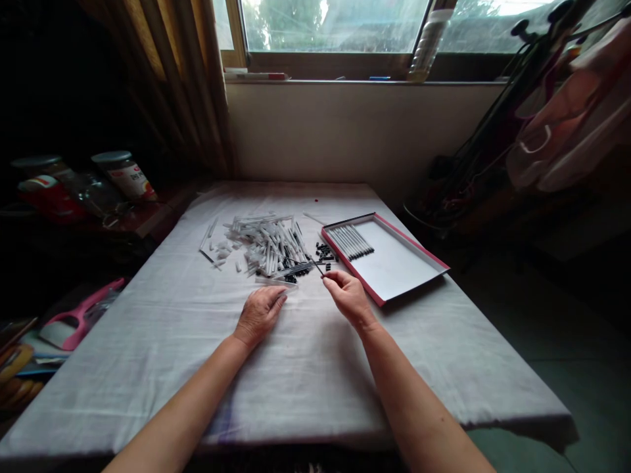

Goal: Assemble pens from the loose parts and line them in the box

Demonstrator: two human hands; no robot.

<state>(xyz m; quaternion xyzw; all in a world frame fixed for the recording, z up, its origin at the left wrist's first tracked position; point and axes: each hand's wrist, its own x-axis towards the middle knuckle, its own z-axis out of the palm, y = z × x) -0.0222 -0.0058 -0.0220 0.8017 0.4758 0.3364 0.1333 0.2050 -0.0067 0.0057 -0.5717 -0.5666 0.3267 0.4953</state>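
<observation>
My right hand [348, 293] is pinched on a thin dark pen refill [317, 266] that points up and left toward the heap. My left hand [259, 312] lies palm down on the white cloth [296, 368], its fingertips on a clear pen barrel [276, 282] at the heap's near edge. The heap of clear pen barrels and dark refills [269, 243] lies just beyond both hands. A cluster of small black caps [325, 253] sits to its right. A shallow red-rimmed box lid [424, 253] holds a row of assembled pens [351, 242] at its far left end.
The cloth-covered table stands under a window with a bottle [428, 39] on the sill. Jars [125, 174] stand on a low shelf at the left, with a pink tool [79, 318] below. Bags and clutter [557, 131] hang at the right.
</observation>
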